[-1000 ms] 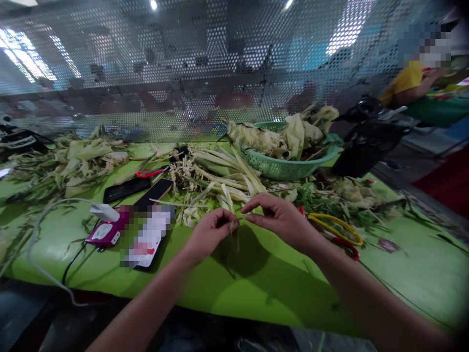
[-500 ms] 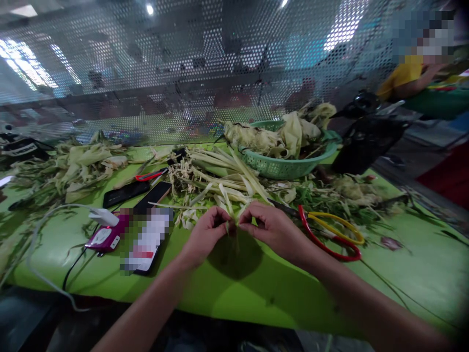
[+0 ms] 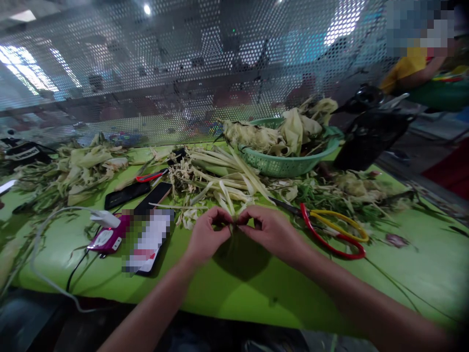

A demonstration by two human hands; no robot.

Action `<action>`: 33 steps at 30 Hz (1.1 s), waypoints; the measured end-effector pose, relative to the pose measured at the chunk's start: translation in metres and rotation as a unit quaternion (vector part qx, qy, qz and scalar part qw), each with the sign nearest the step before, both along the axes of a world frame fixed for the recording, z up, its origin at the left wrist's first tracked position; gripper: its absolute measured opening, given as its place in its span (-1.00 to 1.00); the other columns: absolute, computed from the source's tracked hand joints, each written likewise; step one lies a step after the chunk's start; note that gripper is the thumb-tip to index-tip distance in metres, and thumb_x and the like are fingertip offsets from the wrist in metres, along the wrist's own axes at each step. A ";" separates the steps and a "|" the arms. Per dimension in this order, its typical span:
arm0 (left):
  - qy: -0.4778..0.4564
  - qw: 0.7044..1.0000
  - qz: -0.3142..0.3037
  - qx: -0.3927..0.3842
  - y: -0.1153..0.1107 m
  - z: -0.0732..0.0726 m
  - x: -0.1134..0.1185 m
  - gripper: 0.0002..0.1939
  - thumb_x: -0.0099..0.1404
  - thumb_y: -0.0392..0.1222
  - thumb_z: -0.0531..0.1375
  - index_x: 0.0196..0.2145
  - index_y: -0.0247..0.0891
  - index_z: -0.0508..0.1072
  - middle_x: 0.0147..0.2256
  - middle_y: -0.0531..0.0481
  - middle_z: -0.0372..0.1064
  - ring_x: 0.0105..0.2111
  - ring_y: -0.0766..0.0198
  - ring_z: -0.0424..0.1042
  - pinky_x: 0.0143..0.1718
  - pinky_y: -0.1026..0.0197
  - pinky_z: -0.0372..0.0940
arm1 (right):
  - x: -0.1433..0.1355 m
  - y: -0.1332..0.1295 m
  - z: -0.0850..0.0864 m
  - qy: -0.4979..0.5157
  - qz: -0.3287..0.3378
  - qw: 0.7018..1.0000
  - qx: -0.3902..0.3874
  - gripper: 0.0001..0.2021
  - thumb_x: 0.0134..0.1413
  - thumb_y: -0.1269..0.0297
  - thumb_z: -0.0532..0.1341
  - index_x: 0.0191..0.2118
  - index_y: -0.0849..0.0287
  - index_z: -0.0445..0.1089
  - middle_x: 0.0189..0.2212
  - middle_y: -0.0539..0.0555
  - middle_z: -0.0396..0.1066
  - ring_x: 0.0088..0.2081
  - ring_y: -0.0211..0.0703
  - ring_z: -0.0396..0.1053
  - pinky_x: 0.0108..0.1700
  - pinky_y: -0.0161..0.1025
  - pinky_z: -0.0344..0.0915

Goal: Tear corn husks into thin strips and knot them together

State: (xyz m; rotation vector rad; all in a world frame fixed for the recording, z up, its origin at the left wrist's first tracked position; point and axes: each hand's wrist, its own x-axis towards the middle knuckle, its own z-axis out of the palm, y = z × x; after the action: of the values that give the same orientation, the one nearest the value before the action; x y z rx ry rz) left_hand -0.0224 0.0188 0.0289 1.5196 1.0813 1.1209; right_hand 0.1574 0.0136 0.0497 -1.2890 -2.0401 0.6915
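Observation:
Over the green table's front half, my left hand [image 3: 208,233] and my right hand [image 3: 271,231] meet fingertip to fingertip. Both pinch a small bunch of pale plant strips [image 3: 227,199] that look like dried corn husk; the strips fan out beyond the fingers. The exact point of grip is hidden by the fingers. Just past my hands lies a heap of long husk strips and stalks [image 3: 216,164]. Scissors with one red and one yellow handle loop [image 3: 331,230] lie right of my right hand, near its forearm.
A green plastic basket [image 3: 282,165] holds dried husks. Left of my hands are a lit phone [image 3: 150,239], dark phones [image 3: 126,195], a purple power socket [image 3: 110,239] with a white cable, and a red cutter [image 3: 151,176]. A perforated metal screen [image 3: 164,73] stands behind; a person in yellow [image 3: 408,68] is far right.
My fingertips have drawn slightly closer together around the strips. The whole view has shifted a little; the things on the table lie as before.

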 end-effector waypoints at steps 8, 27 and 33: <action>0.112 0.986 0.034 0.123 -0.005 -0.002 0.002 -0.75 0.04 -0.49 0.11 -0.35 -0.24 0.44 -0.39 0.06 0.43 -0.38 0.34 0.39 -0.30 0.29 0.29 | -0.008 -0.001 -0.003 0.009 -0.024 1.000 -0.009 -0.93 -0.03 0.43 0.18 -0.40 0.13 0.39 -0.45 0.00 0.44 -0.42 -0.22 0.34 -0.41 -0.30 0.17; 0.200 0.934 0.092 0.280 -0.010 -0.002 0.002 -0.78 0.23 -0.47 0.07 -0.29 -0.23 0.43 -0.28 -0.02 0.35 -0.23 0.30 0.38 -0.16 0.24 0.29 | -0.012 0.005 -0.011 0.293 0.042 0.939 -0.174 -0.78 0.02 0.26 0.23 -0.19 0.17 0.47 -0.35 0.05 0.47 -0.38 -0.24 0.35 -0.37 -0.30 0.31; 0.195 0.937 0.083 0.277 -0.009 -0.003 0.001 -0.78 0.23 -0.46 0.08 -0.30 -0.22 0.46 -0.30 -0.01 0.34 -0.25 0.31 0.37 -0.20 0.26 0.29 | -0.012 0.005 -0.012 0.285 0.046 0.941 -0.173 -0.85 -0.03 0.28 0.26 -0.30 0.19 0.47 -0.43 0.00 0.43 -0.45 -0.30 0.29 -0.42 -0.34 0.27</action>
State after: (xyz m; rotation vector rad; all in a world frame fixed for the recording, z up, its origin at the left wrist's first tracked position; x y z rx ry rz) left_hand -0.0216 0.0095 0.0260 2.1982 1.2359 1.3509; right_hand 0.1457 0.0187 0.0380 -1.0115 -1.5469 1.3416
